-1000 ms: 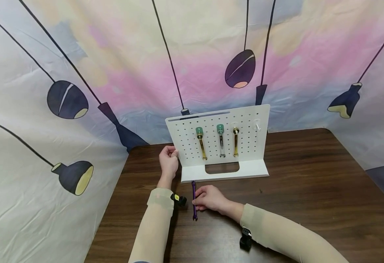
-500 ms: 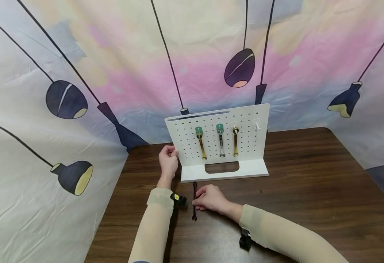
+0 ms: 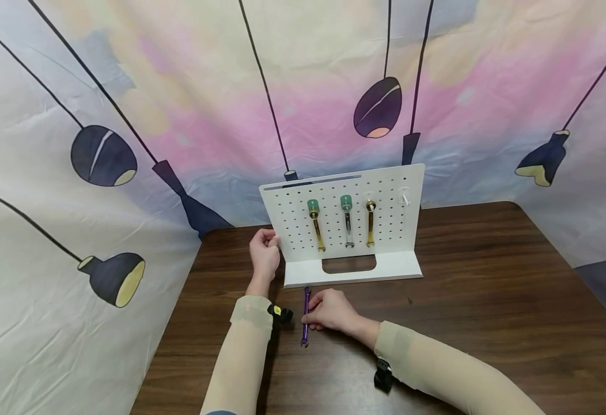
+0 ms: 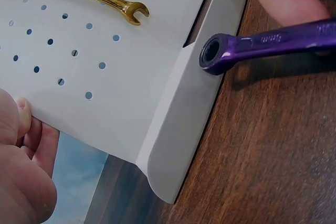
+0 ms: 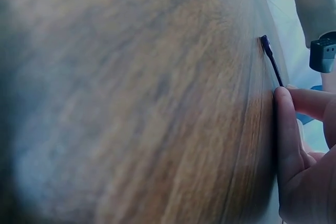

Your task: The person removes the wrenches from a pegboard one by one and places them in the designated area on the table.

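Note:
My right hand [image 3: 331, 311] pinches a purple combination wrench [image 3: 306, 301] by its middle, just over the table in front of a white pegboard stand [image 3: 295, 230]. In the left wrist view the wrench's ring end [image 4: 216, 53] shows beside the stand's base, the ring pointing to the board. My left hand [image 3: 264, 253] holds the board's left edge between thumb and fingers. On the board hang a gold wrench [image 3: 317, 227] and a silver wrench [image 3: 348, 225], both under green pieces, and another gold wrench [image 3: 370, 227]. The right wrist view shows the purple wrench's open end [image 5: 266, 44].
A white hook [image 3: 405, 199] with no wrench on it sits at the board's upper right. The stand's base has a cut-out slot [image 3: 349, 264]. Brown wooden table [image 3: 489, 300] surrounds the stand, and a printed cloth [image 3: 303, 57] hangs behind it.
The purple wrench has turned slightly in my right hand, its near end swinging a little left. My left hand has stayed on the board's edge.

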Demonstrator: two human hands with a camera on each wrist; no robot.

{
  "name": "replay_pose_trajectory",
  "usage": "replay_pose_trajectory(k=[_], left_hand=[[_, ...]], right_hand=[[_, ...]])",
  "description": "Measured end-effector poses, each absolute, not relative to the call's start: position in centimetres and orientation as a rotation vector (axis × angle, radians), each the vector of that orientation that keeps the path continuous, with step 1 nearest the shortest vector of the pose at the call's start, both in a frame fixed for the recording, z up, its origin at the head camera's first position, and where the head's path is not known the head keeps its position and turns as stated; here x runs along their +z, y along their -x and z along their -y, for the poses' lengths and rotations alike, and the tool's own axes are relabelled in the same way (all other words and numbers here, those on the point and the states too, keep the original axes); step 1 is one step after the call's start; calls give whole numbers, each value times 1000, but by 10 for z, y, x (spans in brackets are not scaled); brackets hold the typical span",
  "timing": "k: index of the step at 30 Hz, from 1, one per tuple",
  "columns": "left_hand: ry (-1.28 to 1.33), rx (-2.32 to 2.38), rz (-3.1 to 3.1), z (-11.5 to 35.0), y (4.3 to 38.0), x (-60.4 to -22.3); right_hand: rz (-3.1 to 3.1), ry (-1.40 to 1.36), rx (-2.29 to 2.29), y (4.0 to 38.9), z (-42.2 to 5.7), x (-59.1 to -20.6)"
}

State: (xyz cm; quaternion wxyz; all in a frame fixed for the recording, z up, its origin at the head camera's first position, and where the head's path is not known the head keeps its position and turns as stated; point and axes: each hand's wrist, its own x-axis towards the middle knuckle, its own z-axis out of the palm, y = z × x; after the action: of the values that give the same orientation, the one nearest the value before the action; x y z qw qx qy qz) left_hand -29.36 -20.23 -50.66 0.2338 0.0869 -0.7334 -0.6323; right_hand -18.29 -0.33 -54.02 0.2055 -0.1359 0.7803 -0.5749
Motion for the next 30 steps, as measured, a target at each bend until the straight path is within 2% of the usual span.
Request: replay_pose_trajectory(k=[30], left_hand=[[-234, -1723, 2021, 201, 292, -505]], right_hand=[[-2165, 361, -1632, 180, 2, -541]])
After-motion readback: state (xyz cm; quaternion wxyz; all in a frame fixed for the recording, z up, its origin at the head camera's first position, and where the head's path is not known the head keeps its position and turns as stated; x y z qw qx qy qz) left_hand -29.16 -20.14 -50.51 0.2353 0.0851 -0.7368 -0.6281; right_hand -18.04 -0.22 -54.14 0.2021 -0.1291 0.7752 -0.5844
